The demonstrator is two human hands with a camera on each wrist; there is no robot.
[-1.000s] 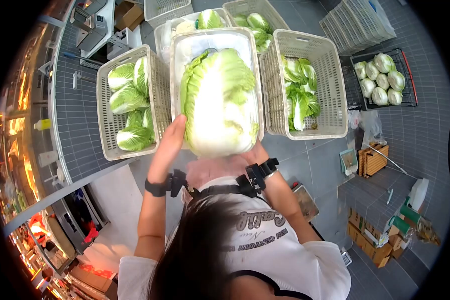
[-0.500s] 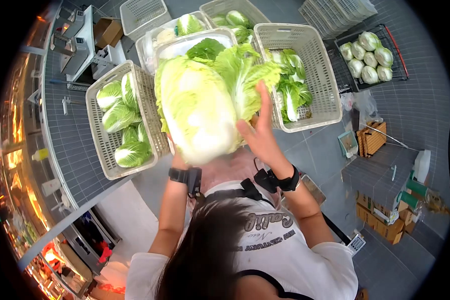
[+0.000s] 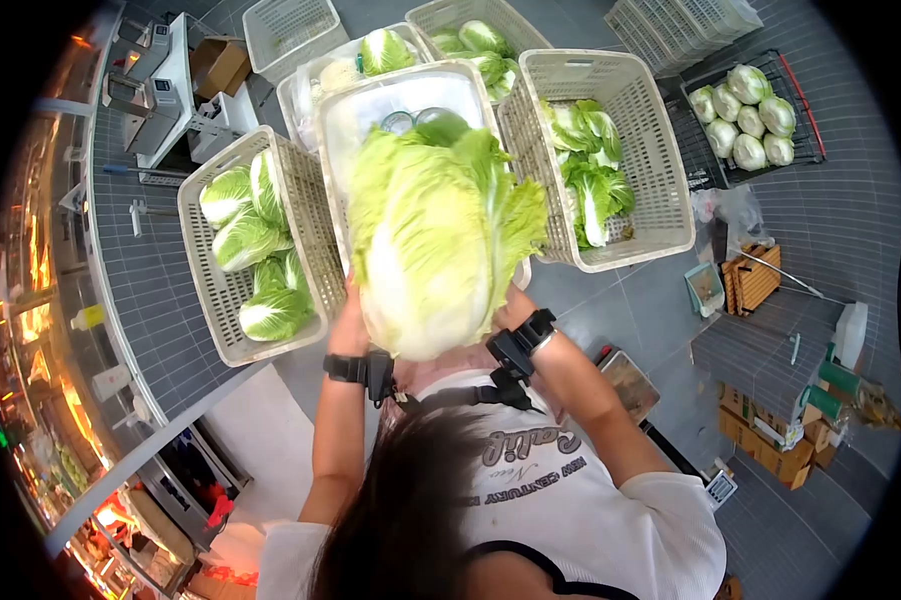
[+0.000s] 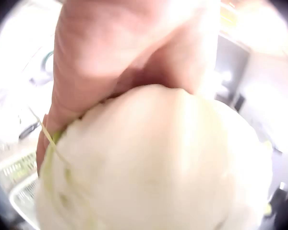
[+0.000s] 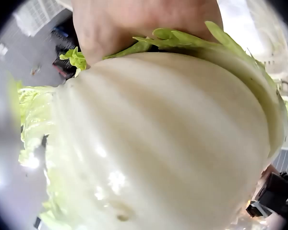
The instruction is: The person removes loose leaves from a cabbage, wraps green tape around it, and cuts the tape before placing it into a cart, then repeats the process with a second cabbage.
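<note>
A large napa cabbage (image 3: 425,250), pale green with a white base, is held up between both hands in front of the chest. My left hand (image 3: 348,325) grips its left side near the base; in the left wrist view the hand (image 4: 115,52) bends over the white stem end, fingertips mostly hidden. On the other side my right hand (image 3: 515,308) holds the cabbage, its fingers hidden behind the leaves. A loose outer leaf (image 3: 520,215) spreads out at the right side. Behind the cabbage, a white tub (image 3: 355,110) shows round glass-like items inside.
A crate (image 3: 195,240) of napa cabbages stands at left, and another crate (image 3: 660,180) with loose green leaves at right. Further back are more crates with cabbages. A black basket (image 3: 810,150) of trimmed cabbages lies at far right, below stacked crates (image 3: 670,35).
The right hand, half a second ago spread by a loose leaf, has come back down onto the cabbage's side. The cabbage turned, showing greener leaves, and moved slightly right and toward the body.
</note>
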